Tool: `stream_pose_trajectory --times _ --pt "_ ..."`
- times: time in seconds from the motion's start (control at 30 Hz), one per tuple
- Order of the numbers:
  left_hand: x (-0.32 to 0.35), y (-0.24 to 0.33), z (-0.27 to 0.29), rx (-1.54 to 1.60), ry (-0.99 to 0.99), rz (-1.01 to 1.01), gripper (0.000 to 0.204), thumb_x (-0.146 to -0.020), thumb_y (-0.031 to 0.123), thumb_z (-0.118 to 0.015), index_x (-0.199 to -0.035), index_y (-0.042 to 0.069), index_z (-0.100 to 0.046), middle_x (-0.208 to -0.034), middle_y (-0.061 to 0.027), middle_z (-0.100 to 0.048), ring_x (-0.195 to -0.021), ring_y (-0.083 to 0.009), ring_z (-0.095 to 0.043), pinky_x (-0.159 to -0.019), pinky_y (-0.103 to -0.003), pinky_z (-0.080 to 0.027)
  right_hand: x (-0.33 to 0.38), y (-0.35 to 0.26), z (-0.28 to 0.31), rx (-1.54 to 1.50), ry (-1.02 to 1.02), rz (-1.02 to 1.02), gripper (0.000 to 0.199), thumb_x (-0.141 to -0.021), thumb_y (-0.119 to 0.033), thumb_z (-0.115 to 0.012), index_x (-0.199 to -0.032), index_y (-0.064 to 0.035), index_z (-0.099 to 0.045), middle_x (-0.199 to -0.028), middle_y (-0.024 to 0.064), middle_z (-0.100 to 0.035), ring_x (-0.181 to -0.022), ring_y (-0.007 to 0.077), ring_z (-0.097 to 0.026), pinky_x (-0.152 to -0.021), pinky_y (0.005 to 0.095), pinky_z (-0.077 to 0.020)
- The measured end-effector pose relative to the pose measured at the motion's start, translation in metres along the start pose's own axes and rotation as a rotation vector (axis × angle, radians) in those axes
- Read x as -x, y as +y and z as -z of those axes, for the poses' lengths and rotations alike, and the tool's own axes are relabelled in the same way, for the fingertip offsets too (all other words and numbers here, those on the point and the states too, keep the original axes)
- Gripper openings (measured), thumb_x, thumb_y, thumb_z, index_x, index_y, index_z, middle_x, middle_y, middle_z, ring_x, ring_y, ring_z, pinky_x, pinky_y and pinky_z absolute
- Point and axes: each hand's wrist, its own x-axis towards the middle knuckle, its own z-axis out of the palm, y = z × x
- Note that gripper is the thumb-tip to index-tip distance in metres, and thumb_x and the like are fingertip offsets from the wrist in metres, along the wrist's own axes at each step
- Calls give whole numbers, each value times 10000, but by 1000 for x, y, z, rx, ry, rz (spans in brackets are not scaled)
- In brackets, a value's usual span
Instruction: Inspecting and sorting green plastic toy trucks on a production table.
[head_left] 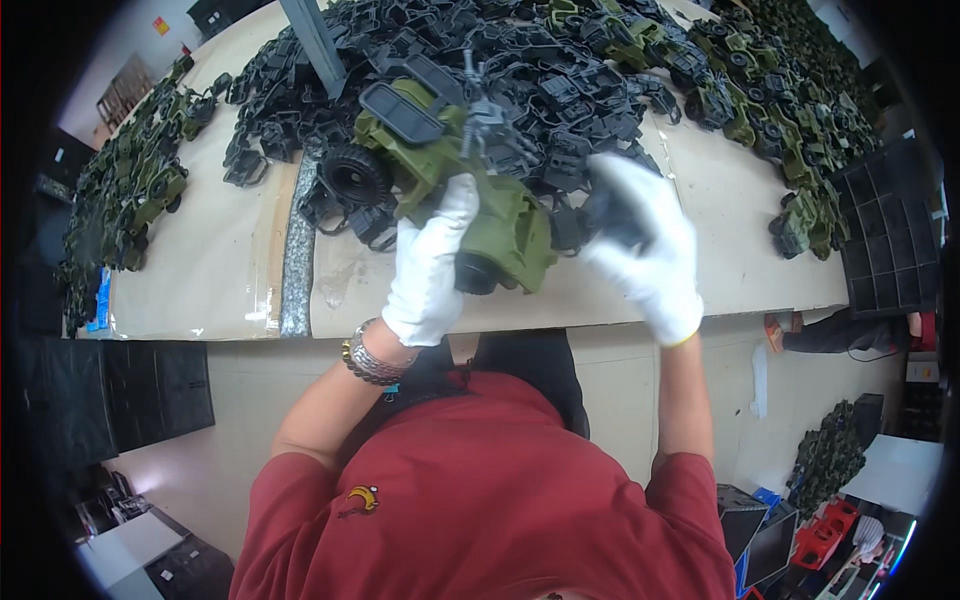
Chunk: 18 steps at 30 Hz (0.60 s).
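My left hand [430, 270], in a white glove, grips a green toy jeep [505, 225] by its side, raised over the near edge of the table. The jeep has black wheels, a dark windshield frame and a grey gun-like piece standing on top. To its right, my gloved right hand [660, 255] is curled around a dark grey plastic part [612, 212]. Motion blurs that hand and the part, so its exact shape does not show. Just beyond both hands spreads a heap of dark grey plastic frames [540, 75].
A metal post [315, 45] rises from the paper-covered table [740, 240]. Green toy jeeps crowd the left side [150, 190] and the right side [790, 150]. At the right edge stands a black compartment crate [890, 225]. Another person's leg [840, 332] shows at right.
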Motion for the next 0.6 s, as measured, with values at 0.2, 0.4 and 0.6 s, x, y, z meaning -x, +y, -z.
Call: stream_pose_trajectory --times 0.2,0.4,0.6 --pt "3 -3 3 -97 76 -97 407 -981 291 -674 -1281 29 -590 -1185 -63 -646 -1014 -133 -637 -890 -307 -527 2 -19 -36 -27 -73 245 736 -741 -444 -788 -1296 5 -614 -1312 189 -613 -1139 370 -572 -1004 427 -444" --pt "8 -2 3 -147 45 -98 364 -992 277 -659 -1246 20 -620 -1151 -39 -659 -993 -128 -615 -906 -305 -492 8 -13 -40 -42 -84 286 771 -793 -471 -758 -1357 17 -563 -1364 221 -574 -1126 403 -574 -994 456 -448" --pt "15 2 13 -258 11 -83 336 -992 268 -653 -1222 23 -638 -1138 -41 -662 -979 -137 -616 -885 -305 -494 16 -20 -42 60 -107 421 790 -820 -427 -739 -1425 19 -495 -1400 250 -536 -1123 433 -558 -988 478 -455"
